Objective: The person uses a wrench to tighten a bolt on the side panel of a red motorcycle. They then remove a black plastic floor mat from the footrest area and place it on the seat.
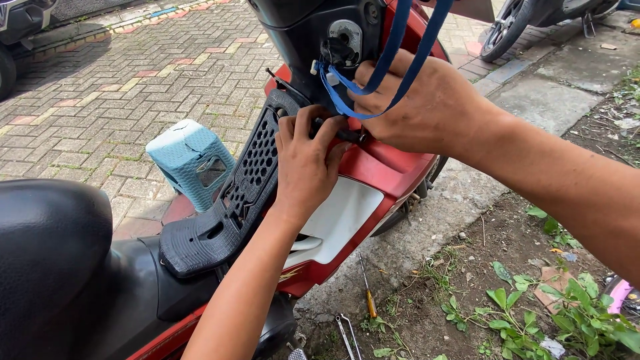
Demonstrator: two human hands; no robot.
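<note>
A blue strap (400,47) hangs across the scooter's front panel (373,167); a perforated footboard mat (233,193) crowds the left edge.

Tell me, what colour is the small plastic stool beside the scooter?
The stool is light blue-green, with a cracked top; the head view shows it.

Bright even daylight, soft shadows, sharp focus, slight edge distortion

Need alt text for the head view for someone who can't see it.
Both hands, left hand and right hand, grip a small dark part on a red scooter below its keyhole, where a blue strap hangs. A screwdriver lies on the ground; a blue stool stands beyond.
</note>
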